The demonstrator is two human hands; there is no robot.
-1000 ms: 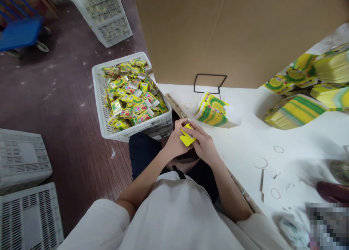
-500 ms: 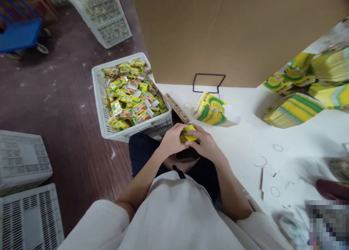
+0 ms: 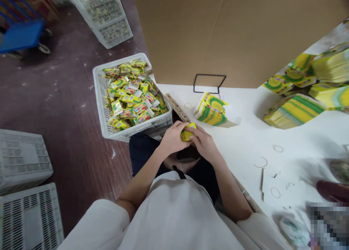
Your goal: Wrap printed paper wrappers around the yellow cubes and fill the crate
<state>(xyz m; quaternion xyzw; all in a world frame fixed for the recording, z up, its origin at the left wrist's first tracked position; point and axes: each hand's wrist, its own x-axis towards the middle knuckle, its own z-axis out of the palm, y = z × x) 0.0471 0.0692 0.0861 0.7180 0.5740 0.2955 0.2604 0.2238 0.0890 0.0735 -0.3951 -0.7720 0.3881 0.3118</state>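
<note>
A small yellow and green box (image 3: 188, 132) is held between both hands above my lap. My left hand (image 3: 174, 137) has its fingers around the box's left side. On the other side, my right hand (image 3: 204, 141) grips the box with its fingers bent over it. To the left stands a white crate (image 3: 98, 103) heaped with small yellow boxes (image 3: 131, 99). A stack of flat yellow cartons (image 3: 211, 110) rests on the white table (image 3: 245, 144), just beyond my right hand.
A large cardboard sheet (image 3: 212, 35) and a black wire stand (image 3: 209, 83) are ahead. More carton stacks (image 3: 294, 110) lie at the right. Rubber bands are scattered on the table. Stacked crates (image 3: 105, 17) and a blue trolley (image 3: 21, 35) stand on the floor at the left.
The small box has turned slightly between my hands and more of its yellow face shows. The fingers of my right hand have shifted down along it.
</note>
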